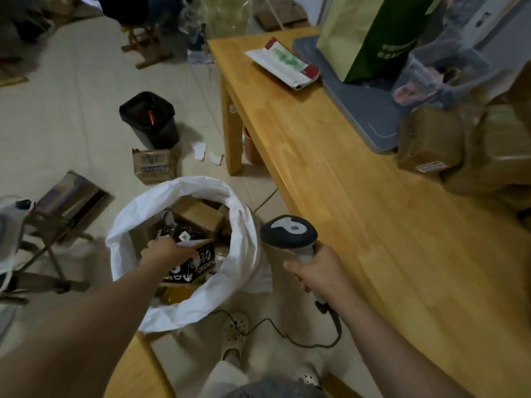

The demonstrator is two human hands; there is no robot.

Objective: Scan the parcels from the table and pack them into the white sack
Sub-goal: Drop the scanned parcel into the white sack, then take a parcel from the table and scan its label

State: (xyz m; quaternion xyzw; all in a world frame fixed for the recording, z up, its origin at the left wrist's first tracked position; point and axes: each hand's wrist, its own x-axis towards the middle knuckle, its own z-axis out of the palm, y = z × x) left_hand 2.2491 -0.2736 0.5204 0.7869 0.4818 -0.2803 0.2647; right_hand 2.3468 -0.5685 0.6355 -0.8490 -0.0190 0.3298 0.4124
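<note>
The white sack (244, 254) stands open on the floor left of the wooden table (359, 219), with several brown parcels inside. My left hand (165, 249) reaches into its mouth and grips the top edge of a black parcel with white print (195, 267). My right hand (317, 271) grips the handle of a barcode scanner (288, 232) beside the table's near edge, its cable trailing to the floor. Taped brown parcels (448, 145) are piled at the table's right side.
A grey tray (365, 110) on the table carries a green paper bag (370, 33) and a clear tub. A white and red envelope (283, 63) lies at the far end. On the floor stand a black bin (149, 119), a small carton (153, 166) and a folding stool (60, 214).
</note>
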